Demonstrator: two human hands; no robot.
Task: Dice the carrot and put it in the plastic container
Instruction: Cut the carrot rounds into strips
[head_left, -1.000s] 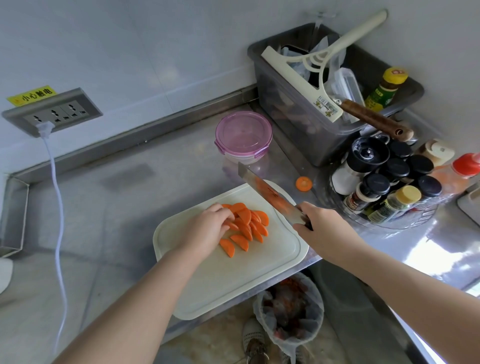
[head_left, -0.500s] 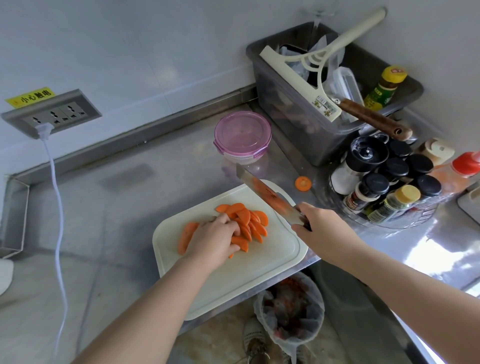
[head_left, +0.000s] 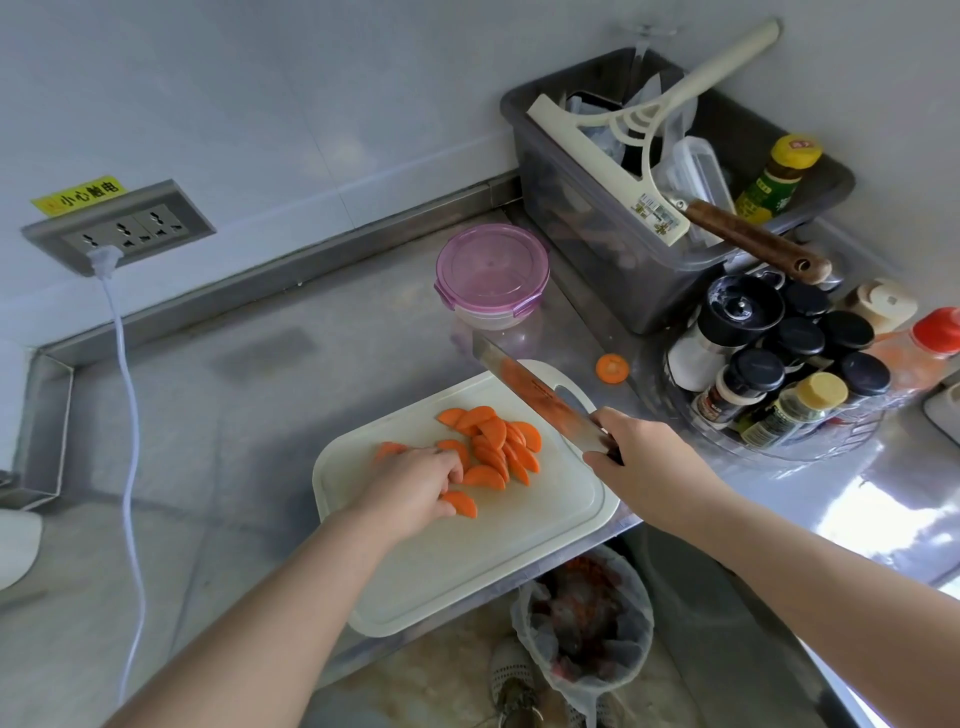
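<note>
Nearest, 6 o'clock, below the counter edge: bin lined with a clear plastic bag (head_left: 582, 623), scraps inside. Not in play.

White rectangular plastic cutting board (head_left: 467, 566) sits at the near edge of the steel countertop (head_left: 260, 415). Left hand (head_left: 415, 483) is on the board's 10 o'clock area, fingers bent down onto the carrot. An uncut orange carrot chunk (head_left: 387, 449) pokes out at the hand's 11 o'clock. Can't tell if the hand is pinching that chunk or just pressing on it. Fanned pile of orange half-moon carrot slices (head_left: 498, 441) touches the fingertips at their 2 o'clock. One stray slice (head_left: 458, 504) lies at the hand's 5 o'clock.

Right hand (head_left: 644, 452) at the board's 2 o'clock edge, fingers wrapped tight round the handle of a steel-bladed knife (head_left: 535, 395). Blade points to 11 o'clock, passes over the board's handle slot, apart from the slices, looks lifted.

Step, my read: mid-cut. Half-moons only, nothing diced, nothing transferred.

Next move needs: left hand steadying the chunk or bunched slices with fingertips tucked, blade brought down beside the knuckles, then cross cuts to get cubes.

Farther, 12 o'clock: round clear plastic container with a pink clip-on lid (head_left: 492, 275), lid on, so it has to be opened before loading. Round orange carrot end (head_left: 612, 368) loose on the counter at 1 o'clock. Spice-jar rack (head_left: 769, 374) at 2 o'clock, grey plastic tub (head_left: 597, 249) behind it.
</note>
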